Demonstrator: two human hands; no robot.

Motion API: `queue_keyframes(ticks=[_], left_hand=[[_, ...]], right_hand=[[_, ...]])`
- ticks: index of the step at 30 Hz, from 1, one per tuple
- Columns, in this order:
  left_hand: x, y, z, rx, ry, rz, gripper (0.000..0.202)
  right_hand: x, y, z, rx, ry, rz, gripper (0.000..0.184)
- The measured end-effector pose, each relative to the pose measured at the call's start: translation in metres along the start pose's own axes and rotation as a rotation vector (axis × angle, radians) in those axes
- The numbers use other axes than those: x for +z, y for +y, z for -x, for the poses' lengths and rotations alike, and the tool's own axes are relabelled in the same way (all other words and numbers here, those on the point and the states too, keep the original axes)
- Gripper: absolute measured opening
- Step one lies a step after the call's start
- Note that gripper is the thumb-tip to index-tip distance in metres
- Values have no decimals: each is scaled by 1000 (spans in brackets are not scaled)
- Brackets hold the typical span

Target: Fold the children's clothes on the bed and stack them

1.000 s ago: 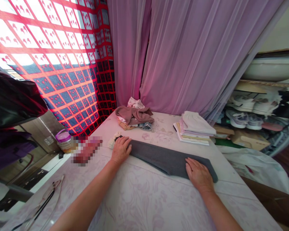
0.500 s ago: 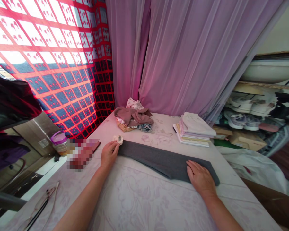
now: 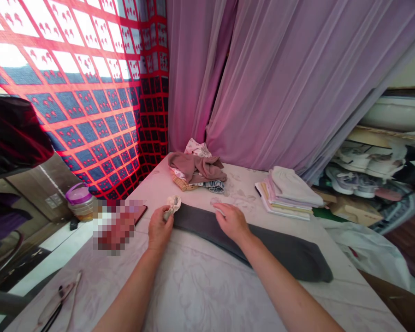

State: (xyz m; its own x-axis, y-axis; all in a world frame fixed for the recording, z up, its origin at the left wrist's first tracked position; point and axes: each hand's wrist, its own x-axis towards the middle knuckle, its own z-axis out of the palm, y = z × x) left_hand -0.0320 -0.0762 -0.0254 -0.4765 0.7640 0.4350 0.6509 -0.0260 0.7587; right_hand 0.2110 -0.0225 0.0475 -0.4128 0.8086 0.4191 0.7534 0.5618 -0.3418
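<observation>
Dark grey trousers [image 3: 290, 251], folded lengthwise into a long strip, lie slantwise across the table, with the wider end at the right. A cream ruffled piece [image 3: 174, 203] is at their narrow left end. My left hand [image 3: 160, 226] is closed there, fingers pinching the cloth by the ruffle. My right hand [image 3: 232, 222] is over the middle of the strip, its fingers stretched toward the left. Whether its fingertips touch the cloth I cannot tell.
A heap of clothes [image 3: 198, 168] lies at the back of the table [image 3: 193, 286]. A stack of folded cloths [image 3: 287, 193] is at the back right. Glasses [image 3: 60, 299] lie at the front left, and a partly blurred phone-like object [image 3: 119, 228] is left of my left hand.
My right hand has left the wide right end of the trousers and moved left over their middle. My left hand has stayed at the ruffled end. The view has shifted slightly.
</observation>
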Motion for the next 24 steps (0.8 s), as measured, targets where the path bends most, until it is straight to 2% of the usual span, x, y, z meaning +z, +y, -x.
queue_keyframes(ticks=[2, 4, 7, 9, 15, 19, 24], left_hand=[[-1, 0, 0, 2, -5, 11, 23], [-1, 1, 0, 5, -13, 15, 21], [-1, 1, 0, -14, -25, 11, 17], [-1, 1, 1, -32, -30, 10, 16], [1, 1, 3, -17, -9, 58, 19], [1, 3, 4, 1, 10, 54, 19], [1, 4, 5, 20, 9, 44, 17]], right_hand=[[24, -26, -27, 81, -79, -132, 32], [46, -43, -49, 182, -139, -290, 30], [74, -53, -74, 305, -204, -473, 28], [86, -54, -85, 334, -254, -543, 26], [93, -53, -96, 365, -418, -737, 37], [94, -53, -102, 376, -445, -796, 25], [93, -58, -107, 484, -461, -802, 15]])
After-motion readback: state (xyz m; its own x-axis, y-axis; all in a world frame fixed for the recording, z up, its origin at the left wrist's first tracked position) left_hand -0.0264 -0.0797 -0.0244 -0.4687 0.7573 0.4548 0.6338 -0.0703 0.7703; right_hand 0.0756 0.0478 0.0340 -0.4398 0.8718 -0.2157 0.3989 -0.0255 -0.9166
